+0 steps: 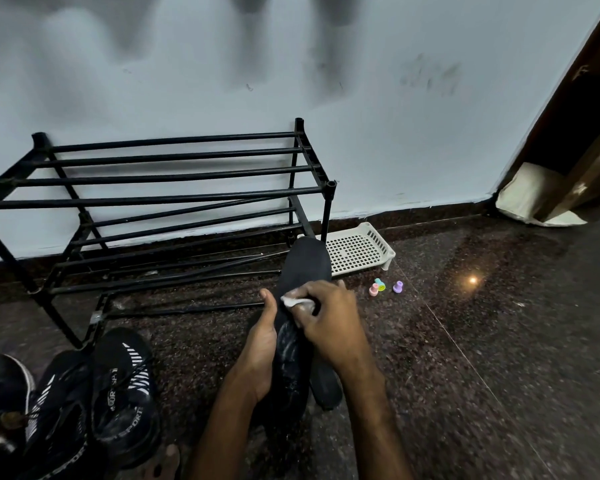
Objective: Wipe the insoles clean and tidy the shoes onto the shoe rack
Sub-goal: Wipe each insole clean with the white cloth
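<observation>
My left hand (262,344) grips a black insole (303,265) from its left edge and holds it up lengthwise over the floor. My right hand (329,317) pinches a small white wipe (293,302) against the insole's middle. A second black insole (324,386) lies on the floor under my right wrist. Two black sport shoes (118,393) with white stripes stand at the lower left, and another dark shoe (0,389) sits at the far left. The black metal shoe rack (174,174) stands against the wall, with bare shelves.
A white perforated plastic tray (357,251) lies on the floor right of the rack. Three small pastel toys (383,287) sit near it. A brown sandal (160,462) shows at the bottom edge. A wooden door (579,140) is at the right.
</observation>
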A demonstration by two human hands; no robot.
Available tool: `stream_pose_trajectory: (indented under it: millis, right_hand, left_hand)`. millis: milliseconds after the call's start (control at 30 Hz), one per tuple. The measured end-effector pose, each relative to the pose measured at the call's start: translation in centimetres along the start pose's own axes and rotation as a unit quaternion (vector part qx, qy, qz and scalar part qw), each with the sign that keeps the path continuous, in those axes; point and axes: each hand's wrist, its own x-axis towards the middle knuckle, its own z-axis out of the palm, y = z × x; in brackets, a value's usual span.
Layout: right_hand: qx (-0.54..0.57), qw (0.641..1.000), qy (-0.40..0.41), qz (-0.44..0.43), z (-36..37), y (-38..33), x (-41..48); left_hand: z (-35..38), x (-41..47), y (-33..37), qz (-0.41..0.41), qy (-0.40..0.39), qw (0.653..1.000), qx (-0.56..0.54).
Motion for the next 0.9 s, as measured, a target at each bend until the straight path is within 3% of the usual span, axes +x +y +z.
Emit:
stream_pose_trajectory:
  millis: [67, 200, 300, 400, 500, 567, 667, 767, 900]
  right_hand:
    - [-0.016, 0.999, -0.027, 0.011, -0.4, 0.2, 0.0]
    - [-0.069, 0.994, 0.073, 0.039, -0.8, 0.5, 0.4]
    - [-0.018, 1.0, 0.005, -0.013, -0.3, -0.3, 0.4]
    - [-0.017, 0.997, -0.075, -0.01, -0.8, 0.0, 0.1]
    - [-0.096, 0.995, 0.018, 0.013, -1.3, 0.5, 0.2]
    - [-0.078, 0.996, 0.052, 0.008, -0.9, -0.4, 0.6]
    - [-0.053, 0.998, -0.027, -0.032, -0.5, -1.5, 0.5]
    - [-0.083, 0.992, -0.096, 0.008, -1.7, -0.9, -0.1]
    - [-0.128, 0.991, -0.007, 0.028, -1.5, -0.9, 0.2]
  left_hand:
    - [-0.1, 0.0, 0.1, 0.002, -0.006, 1.0, 0.005]
    - [-0.4, 0.2, -0.1, -0.014, -0.012, 0.999, 0.031]
    - [-1.0, 0.3, -0.2, -0.012, -0.002, 1.0, 0.018]
    - [-1.0, 0.4, 0.0, -0.003, -0.023, 1.0, -0.021]
    - [-1.1, 0.5, 0.1, 0.001, -0.024, 1.0, -0.02]
    - [-1.3, 0.6, -0.1, -0.006, -0.019, 1.0, 0.003]
    - [-1.4, 0.4, -0.2, -0.02, -0.016, 1.0, -0.006]
    - [-1.5, 0.3, 0.0, -0.018, -0.032, 0.999, -0.008]
    - [-1.7, 0.2, 0.1, -0.015, -0.03, 0.999, 0.011]
